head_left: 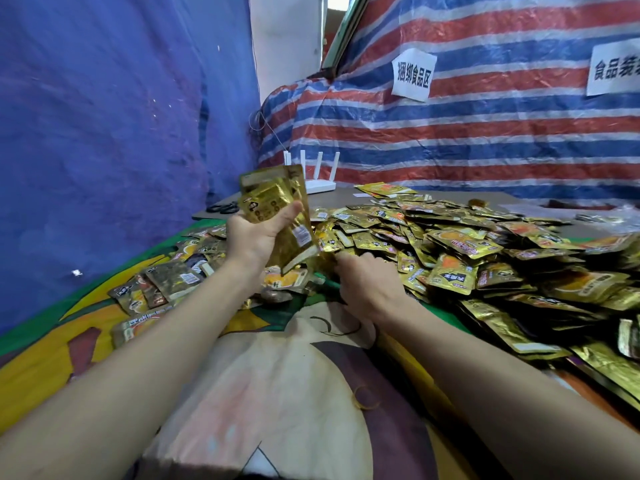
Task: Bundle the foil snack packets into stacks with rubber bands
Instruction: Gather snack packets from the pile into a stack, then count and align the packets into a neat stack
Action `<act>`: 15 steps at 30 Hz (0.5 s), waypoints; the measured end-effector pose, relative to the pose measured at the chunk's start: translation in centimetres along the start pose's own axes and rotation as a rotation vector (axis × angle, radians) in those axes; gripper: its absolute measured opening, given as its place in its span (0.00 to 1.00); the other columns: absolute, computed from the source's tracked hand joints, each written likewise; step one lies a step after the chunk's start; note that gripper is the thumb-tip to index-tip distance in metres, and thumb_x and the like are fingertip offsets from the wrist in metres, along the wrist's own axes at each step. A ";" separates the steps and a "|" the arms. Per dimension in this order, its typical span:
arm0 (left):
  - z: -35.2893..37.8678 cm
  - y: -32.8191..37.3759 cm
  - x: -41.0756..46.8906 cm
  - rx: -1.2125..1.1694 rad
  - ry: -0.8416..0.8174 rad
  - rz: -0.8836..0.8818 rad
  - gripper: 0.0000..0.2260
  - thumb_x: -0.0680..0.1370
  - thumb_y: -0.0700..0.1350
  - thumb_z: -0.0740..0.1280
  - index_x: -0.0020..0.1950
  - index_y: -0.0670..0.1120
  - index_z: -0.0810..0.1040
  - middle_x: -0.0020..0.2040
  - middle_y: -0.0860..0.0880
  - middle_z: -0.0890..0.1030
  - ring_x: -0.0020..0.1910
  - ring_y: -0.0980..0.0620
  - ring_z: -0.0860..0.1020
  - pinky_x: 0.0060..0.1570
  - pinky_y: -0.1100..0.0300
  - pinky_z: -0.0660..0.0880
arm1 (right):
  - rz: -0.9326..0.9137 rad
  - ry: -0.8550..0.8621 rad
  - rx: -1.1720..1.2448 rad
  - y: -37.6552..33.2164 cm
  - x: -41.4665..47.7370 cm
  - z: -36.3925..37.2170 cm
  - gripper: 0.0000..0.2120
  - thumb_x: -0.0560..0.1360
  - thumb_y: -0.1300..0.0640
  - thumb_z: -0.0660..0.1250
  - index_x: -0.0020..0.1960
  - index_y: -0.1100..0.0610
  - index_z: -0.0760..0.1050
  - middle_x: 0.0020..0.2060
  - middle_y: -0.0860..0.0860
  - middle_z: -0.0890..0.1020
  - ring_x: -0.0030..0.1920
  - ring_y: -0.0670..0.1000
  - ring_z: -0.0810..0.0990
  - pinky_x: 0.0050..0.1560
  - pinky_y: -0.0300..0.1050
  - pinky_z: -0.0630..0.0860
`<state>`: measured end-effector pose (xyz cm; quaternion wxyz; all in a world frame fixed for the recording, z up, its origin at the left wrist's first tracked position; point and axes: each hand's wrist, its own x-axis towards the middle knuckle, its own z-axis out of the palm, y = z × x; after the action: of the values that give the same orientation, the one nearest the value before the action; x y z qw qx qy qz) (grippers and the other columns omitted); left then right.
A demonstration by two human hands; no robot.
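Observation:
My left hand [254,235] grips an upright stack of gold foil packets [277,202], raised above the table with the thumb across the front packet. My right hand [367,282] is lower and to the right, knuckles up, its fingers curled at the edge of the big heap of loose gold packets [485,251]; it seems to pinch a packet [327,261] just under the stack, though the fingertips are hidden. A thin rubber band [365,400] lies on the cloth near my right forearm.
More packets [166,282] lie scattered left of my left arm on the colourful cartoon cloth [270,375]. A white router [318,178] and black scissors [223,207] sit at the back. Blue tarp hangs on the left, striped tarp with paper signs [412,76] behind.

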<state>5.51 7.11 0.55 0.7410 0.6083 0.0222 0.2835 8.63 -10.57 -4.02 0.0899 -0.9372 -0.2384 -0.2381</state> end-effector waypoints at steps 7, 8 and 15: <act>3.0 -2.9 -2.4 -0.318 -0.190 -0.457 0.25 0.62 0.52 0.78 0.54 0.42 0.81 0.50 0.40 0.86 0.45 0.42 0.86 0.42 0.41 0.83 | 0.269 0.145 0.724 2.4 -0.3 -2.0 0.05 0.82 0.58 0.62 0.51 0.56 0.75 0.40 0.50 0.79 0.43 0.54 0.79 0.44 0.51 0.76; 3.4 -3.3 -2.8 -0.307 -0.188 -0.462 0.26 0.63 0.52 0.78 0.56 0.40 0.82 0.50 0.40 0.86 0.46 0.41 0.86 0.43 0.40 0.83 | 0.289 0.155 0.819 2.6 -0.5 -2.2 0.04 0.82 0.58 0.62 0.51 0.55 0.76 0.40 0.49 0.79 0.43 0.52 0.79 0.46 0.52 0.76; 5.2 -3.6 -3.9 -0.296 -0.212 -0.429 0.36 0.64 0.48 0.79 0.67 0.33 0.74 0.53 0.36 0.85 0.50 0.38 0.85 0.45 0.41 0.83 | 0.318 0.177 1.184 2.6 -2.0 -2.2 0.09 0.81 0.59 0.66 0.46 0.49 0.82 0.44 0.52 0.86 0.49 0.57 0.85 0.50 0.57 0.83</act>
<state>5.66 0.41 -2.64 0.8631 0.5011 0.0312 0.0553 7.50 -14.26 -3.25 0.6484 -0.7292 -0.1789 -0.1261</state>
